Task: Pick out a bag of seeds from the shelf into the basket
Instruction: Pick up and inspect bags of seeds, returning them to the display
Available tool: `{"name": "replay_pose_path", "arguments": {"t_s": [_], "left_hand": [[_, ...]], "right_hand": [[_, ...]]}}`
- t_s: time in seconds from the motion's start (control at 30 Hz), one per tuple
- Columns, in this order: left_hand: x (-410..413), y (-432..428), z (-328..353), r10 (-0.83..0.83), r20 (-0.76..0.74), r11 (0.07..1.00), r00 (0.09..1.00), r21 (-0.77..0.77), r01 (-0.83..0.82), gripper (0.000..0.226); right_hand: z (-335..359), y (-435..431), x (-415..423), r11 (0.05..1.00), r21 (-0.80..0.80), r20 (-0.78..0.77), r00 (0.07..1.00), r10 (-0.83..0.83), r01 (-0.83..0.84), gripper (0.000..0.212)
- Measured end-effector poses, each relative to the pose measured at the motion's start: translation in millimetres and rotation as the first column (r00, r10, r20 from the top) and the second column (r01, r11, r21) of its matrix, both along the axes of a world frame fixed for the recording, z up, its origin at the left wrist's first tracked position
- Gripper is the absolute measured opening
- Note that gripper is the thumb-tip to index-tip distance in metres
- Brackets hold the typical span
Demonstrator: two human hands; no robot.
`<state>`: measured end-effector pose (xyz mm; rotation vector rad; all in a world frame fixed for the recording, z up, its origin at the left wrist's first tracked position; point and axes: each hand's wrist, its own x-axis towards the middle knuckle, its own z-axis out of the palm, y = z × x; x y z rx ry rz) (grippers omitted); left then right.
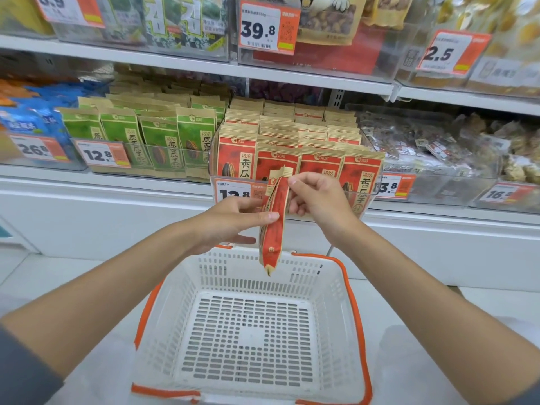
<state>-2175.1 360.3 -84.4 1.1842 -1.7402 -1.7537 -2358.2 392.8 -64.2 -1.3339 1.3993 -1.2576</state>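
Shelf (163, 181) white, stocked | white basket (187, 290) beneath | left hand (230, 222), right hand (320, 200) both pinch red seed bag (274, 232)

Matt paper bag (274, 217); perforated plastic basket (333, 290)
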Motion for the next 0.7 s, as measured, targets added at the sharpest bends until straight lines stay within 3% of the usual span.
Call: {"name": "replay_pose_path", "arguments": {"t_s": [0.23, 0.4, 0.53, 0.57, 0.7], "left_hand": [[3.9, -1.4, -2.1, -0.037, -0.230, 0.986, 0.972, 0.149, 0.073, 0.027], [4.7, -2.6, -3.3, -0.026, -0.223, 0.986, 0.975, 0.152, 0.061, 0.034], [3.8, -2.2, -2.2, 0.045, -0.252, 0.990, 0.967, 0.139, -0.010, 0.041], [3.6, -2.6, -2.1, 0.074, -0.271, 0.989, 0.960, 0.141, -0.036, 0.043], [3.1, -4.0, -1.9, 0.135, -0.308, 0.987, 0.942, 0.127, -0.100, 0.043]], "right_hand": [[-1.4, -2.4, -1.0, 0.998, 0.038, 0.126, 0.991, 0.049, -0.054, 0.025], [-1.2, -3.2, 0.4, 0.999, 0.015, 0.093, 0.995, 0.032, -0.034, 0.021], [-0.3, -1.9, 0.8, 0.999, 0.001, -0.040, 0.998, 0.053, -0.053, 0.006], [-1.0, -1.4, 1.3, 0.995, 0.042, -0.064, 0.993, 0.098, -0.095, 0.014], [-5.8, 4.4, 1.4, 0.925, 0.247, -0.151, 0.932, 0.330, -0.288, 0.089]]}}
